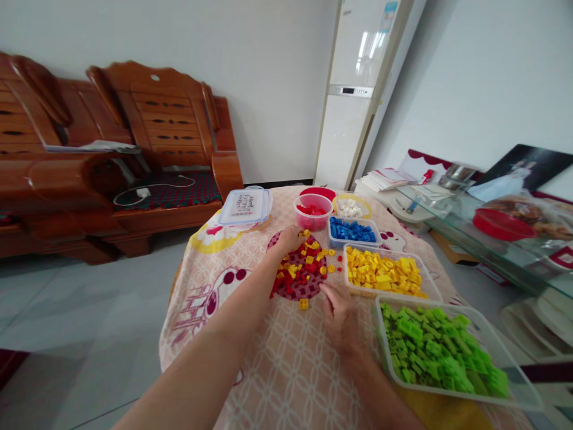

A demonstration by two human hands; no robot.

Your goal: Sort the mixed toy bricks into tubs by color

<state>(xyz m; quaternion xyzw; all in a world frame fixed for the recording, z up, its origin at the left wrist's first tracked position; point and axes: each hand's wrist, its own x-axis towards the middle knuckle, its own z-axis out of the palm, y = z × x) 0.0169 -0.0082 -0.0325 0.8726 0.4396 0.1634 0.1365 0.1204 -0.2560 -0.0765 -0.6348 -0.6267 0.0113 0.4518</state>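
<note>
Loose red and yellow toy bricks (293, 270) lie mixed on a dark red round patch of the tablecloth. At the far side of this pile my left hand (290, 239) is closed, with a small yellow brick (306, 233) at its fingertips. My right hand (339, 307) rests on the cloth at the near right edge of the pile, index finger stretched out and nothing visible in it. Between my forearms, a square yellow brick (304, 304) lies apart from the rest. Yellow round pieces (330, 269) sit close to the yellow tub.
To the right stand tubs of green bricks (441, 349), yellow bricks (385, 272), blue bricks (353, 230) and white bricks (350, 208). A round tub (314, 218) holds red bricks. Lids (245, 206) lie at the back left. A glass table (474, 236) stands at right, wooden chairs (165, 125) at left.
</note>
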